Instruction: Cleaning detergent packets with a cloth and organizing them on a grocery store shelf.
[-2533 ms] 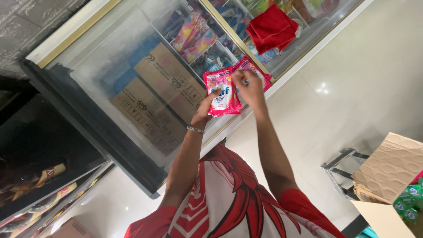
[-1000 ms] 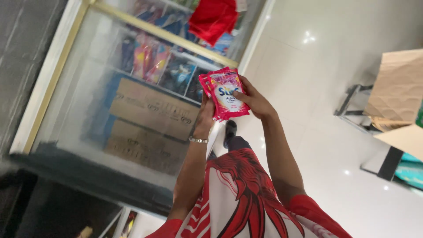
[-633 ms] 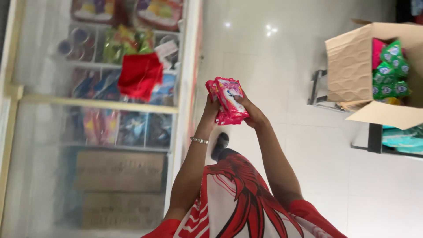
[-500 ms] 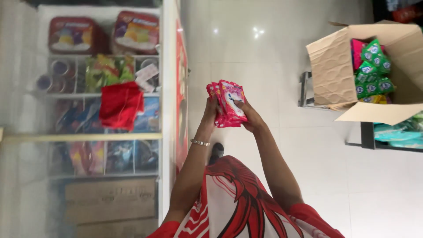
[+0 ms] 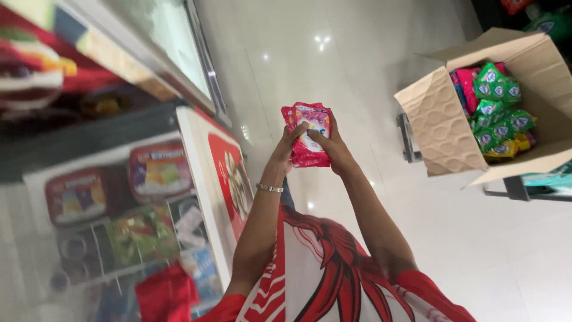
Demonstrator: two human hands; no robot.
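Pink sachets (image 5: 310, 134), a small stack of flat packets with a white patch on the front one, sit upright between both hands, held out in front of the person's chest above the pale glossy floor (image 5: 465, 238). Left hand (image 5: 287, 148) grips the stack from its left edge, fingers curled round the side and thumb pressed on the front. Right hand (image 5: 333, 149) closes on the lower right part of the stack, thumb laid across the front packet and fingers behind it. Both hands are clamped on the same packets, touching each other near the bottom of the stack. A thin metal bracelet (image 5: 269, 188) circles the left wrist just below that hand.

Well off to the right of the right hand, an open cardboard box (image 5: 444, 128) rests on a low dark-framed stand (image 5: 512, 188); its flaps are spread and it holds green sachets (image 5: 497, 104) heaped on top, with a few pink ones (image 5: 465, 83) at the near wall and something yellow lower down. To the left of the left hand stands a glass-fronted cabinet (image 5: 196, 179) with a white edge and a red panel facing the person. Behind its glass show two red tins (image 5: 161, 173), mixed packets lower down, and a red cloth (image 5: 167, 295) at the bottom, all blurred. Below the hands, the person's red and white patterned top (image 5: 333, 280) fills the lower middle of the view.
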